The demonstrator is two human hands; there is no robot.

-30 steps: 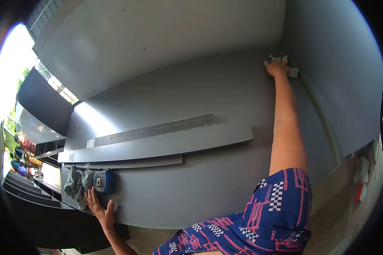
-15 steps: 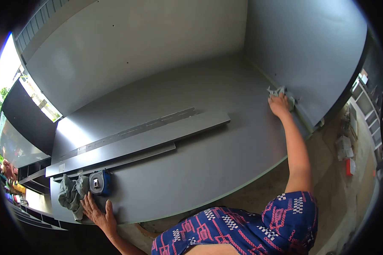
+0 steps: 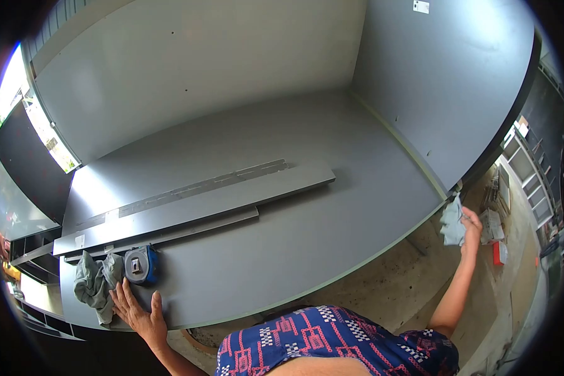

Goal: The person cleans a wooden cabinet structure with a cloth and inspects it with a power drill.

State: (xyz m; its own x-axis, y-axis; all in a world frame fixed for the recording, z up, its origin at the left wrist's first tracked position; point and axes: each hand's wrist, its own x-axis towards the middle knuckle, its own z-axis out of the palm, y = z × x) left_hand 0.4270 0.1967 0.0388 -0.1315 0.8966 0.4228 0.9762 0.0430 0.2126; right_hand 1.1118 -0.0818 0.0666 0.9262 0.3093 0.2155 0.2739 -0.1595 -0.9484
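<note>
My right hand (image 3: 472, 229) grips a pale grey-green rag (image 3: 453, 222), held just past the front right corner of a grey panel (image 3: 332, 232). Flat and with fingers spread, my left hand (image 3: 139, 313) rests at the panel's near left edge. Beside its fingertips lies a crumpled grey-green cloth (image 3: 94, 282). Just above that hand sits a blue and grey tape measure (image 3: 140, 264). Long grey strips (image 3: 213, 203) are stacked on the panel behind the tape measure.
An upright grey panel (image 3: 438, 94) closes the right side, and a pale panel (image 3: 232, 56) stands at the back. Beyond the right edge, a small red box (image 3: 500, 253) and white packages (image 3: 492, 225) lie on the concrete floor (image 3: 382, 285).
My right hand has moved with the rag from the seam by the upright panel toward me and right, past the front corner. My left hand stays in place on the panel.
</note>
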